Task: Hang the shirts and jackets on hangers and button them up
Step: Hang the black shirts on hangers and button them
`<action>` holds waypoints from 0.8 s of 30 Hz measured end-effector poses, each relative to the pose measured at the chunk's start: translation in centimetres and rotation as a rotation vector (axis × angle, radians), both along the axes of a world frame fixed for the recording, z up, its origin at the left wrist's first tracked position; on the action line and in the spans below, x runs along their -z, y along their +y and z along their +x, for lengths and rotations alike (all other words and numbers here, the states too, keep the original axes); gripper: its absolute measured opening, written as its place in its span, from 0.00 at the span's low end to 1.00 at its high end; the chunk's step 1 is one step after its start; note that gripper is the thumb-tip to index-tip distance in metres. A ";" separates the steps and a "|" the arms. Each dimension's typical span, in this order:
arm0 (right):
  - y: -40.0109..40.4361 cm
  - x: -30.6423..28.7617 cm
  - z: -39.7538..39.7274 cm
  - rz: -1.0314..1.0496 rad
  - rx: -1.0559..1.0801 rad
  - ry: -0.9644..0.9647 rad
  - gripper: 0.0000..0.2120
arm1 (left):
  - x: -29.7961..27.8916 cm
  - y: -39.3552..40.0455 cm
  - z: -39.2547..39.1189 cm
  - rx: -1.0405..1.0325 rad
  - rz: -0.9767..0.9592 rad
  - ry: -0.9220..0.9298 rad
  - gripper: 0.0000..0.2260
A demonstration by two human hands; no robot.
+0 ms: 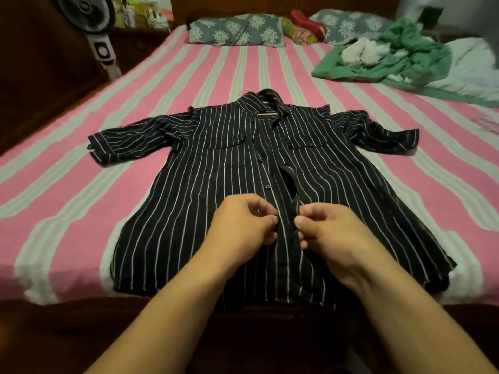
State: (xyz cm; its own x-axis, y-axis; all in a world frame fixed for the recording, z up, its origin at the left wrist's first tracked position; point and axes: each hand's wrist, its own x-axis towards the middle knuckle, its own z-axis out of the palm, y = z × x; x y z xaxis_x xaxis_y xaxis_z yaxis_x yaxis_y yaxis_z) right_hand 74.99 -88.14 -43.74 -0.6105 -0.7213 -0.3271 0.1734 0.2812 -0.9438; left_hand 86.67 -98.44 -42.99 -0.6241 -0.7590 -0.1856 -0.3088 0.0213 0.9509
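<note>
Black white-pinstriped button-up shirt (216,168) lies flat on a bed with a pink and pale green striped sheet (81,168), near its foot. Left hand (243,225) and right hand (328,233) each pinch the placket. Floral grey-blue pillows (235,29), crumpled green cloth (405,58), standing fan (91,28) behind.

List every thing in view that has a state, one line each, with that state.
Black white-striped shirt: flat on the bed, front placket partly open in the middle.
Hanger: inside the collar, mostly hidden.
Left hand: pinches the left placket edge.
Right hand: pinches the right placket edge.
Green crumpled cloth: heaped, unfolded.
Standing fan: cannot tell if running.
</note>
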 end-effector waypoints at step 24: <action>-0.2 -0.8 0.7 0.013 0.056 -0.023 0.09 | 1.3 -0.4 -0.7 -0.011 0.072 0.069 0.07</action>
